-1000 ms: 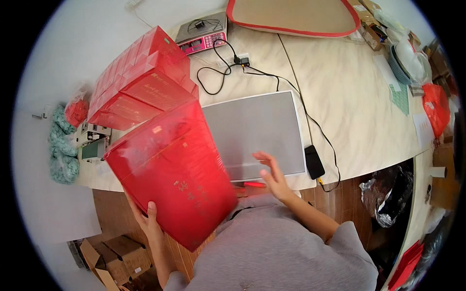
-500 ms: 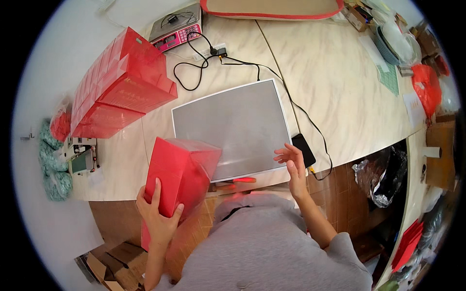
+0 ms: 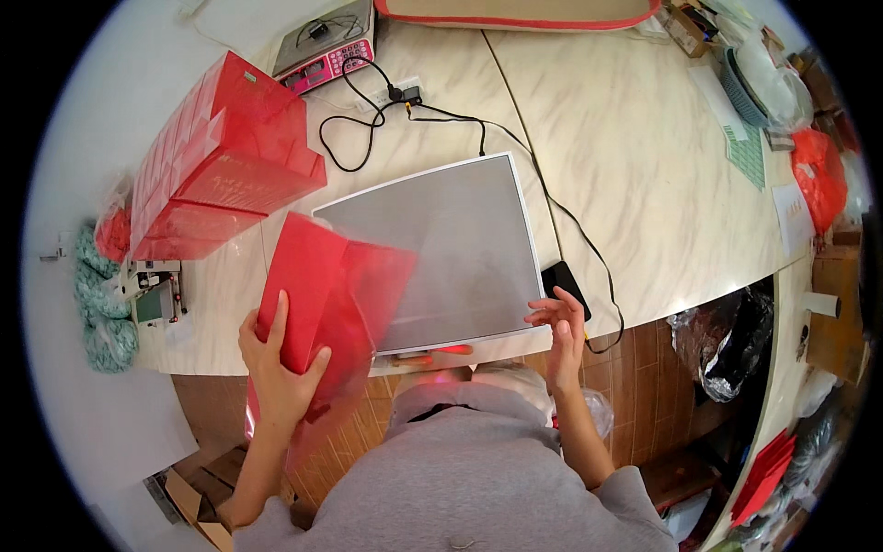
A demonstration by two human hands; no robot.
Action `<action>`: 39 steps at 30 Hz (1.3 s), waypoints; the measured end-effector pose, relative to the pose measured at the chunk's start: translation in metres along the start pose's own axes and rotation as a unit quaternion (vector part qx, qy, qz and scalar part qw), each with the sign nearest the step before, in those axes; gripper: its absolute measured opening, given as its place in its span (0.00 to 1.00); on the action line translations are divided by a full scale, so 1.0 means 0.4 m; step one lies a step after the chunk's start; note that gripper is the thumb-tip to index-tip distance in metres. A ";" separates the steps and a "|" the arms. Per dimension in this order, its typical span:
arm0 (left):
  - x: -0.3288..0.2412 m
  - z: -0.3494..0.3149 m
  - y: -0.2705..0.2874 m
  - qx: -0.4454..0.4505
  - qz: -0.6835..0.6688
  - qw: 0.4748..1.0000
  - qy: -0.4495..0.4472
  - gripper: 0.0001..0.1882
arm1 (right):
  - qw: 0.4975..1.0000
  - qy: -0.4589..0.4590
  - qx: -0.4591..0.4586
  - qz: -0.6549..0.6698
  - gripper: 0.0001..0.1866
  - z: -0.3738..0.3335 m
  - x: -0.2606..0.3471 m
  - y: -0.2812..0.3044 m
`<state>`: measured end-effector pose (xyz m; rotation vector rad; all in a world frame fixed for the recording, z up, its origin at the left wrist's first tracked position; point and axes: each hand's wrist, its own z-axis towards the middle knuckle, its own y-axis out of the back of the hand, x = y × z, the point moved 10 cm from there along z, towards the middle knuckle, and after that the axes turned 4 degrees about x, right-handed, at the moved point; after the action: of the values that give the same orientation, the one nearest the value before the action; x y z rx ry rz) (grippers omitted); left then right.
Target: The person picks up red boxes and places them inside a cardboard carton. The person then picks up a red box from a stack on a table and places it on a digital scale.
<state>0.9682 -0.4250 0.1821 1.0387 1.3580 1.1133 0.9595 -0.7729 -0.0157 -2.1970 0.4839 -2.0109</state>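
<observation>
So I'm holding a flat, glossy red folded paper bag [image 3: 322, 294] in my left hand [image 3: 276, 368], fingers wrapped around its lower left edge, thumb on the front face. It's tilting up over the near edge of the pale marble-look table [image 3: 644, 184], its top corner overlapping the grey rectangular panel with the white frame [image 3: 441, 248] that's lying flat in front of me. My right hand [image 3: 561, 322] is hovering just off the panel's near right corner, fingers spread and loosely curled, gripping nothing, right beside a small black device [image 3: 566, 281] on a black cable.

Looks to me like I'm mid-way through bringing the bag in to work on it. Next bit probably needs the free hand to catch the bag's other edge, and the glossy paper seems floppy, so a two-sided hold matters.

A stack of matching red bags [image 3: 221, 166] is sitting back left, with a pink-keyed scale [image 3: 326, 46] behind it.
</observation>
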 end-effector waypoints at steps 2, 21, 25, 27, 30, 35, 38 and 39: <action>-0.013 0.026 -0.005 0.001 0.004 1.000 -0.013 0.45 | 1.000 0.008 -0.004 0.004 0.29 -0.005 0.007 0.008; 0.435 -0.331 0.244 -0.228 -0.618 0.749 0.064 0.49 | 0.895 -0.238 0.371 0.060 0.26 -0.162 -0.182 -0.431; 0.560 -0.282 0.127 -0.333 -0.708 0.623 -0.014 0.39 | 0.829 -0.288 0.467 0.107 0.29 -0.237 -0.112 -0.545; 0.559 -0.270 0.071 -0.341 -0.739 0.581 -0.016 0.36 | 0.810 -0.292 0.494 0.118 0.31 -0.265 -0.047 -0.556; 0.608 -0.291 -0.012 -0.341 -0.763 0.549 -0.018 0.36 | 0.777 -0.330 0.526 0.099 0.33 -0.321 0.024 -0.540; 0.627 -0.262 -0.113 -0.331 -0.772 0.539 -0.063 0.34 | 0.793 -0.193 0.577 0.012 0.33 -0.312 0.086 -0.548; 0.681 -0.237 -0.193 -0.350 -0.838 0.417 -0.033 0.32 | 0.788 -0.205 0.580 0.029 0.34 -0.304 0.066 -0.537; 0.700 -0.251 -0.203 -0.356 -0.819 0.448 -0.032 0.32 | 0.786 -0.214 0.579 0.036 0.35 -0.299 0.074 -0.538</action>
<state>0.8463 -0.1740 0.0510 -0.9525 0.9203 -0.0693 0.8759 -0.5650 0.0904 -1.6046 -0.5880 -1.0938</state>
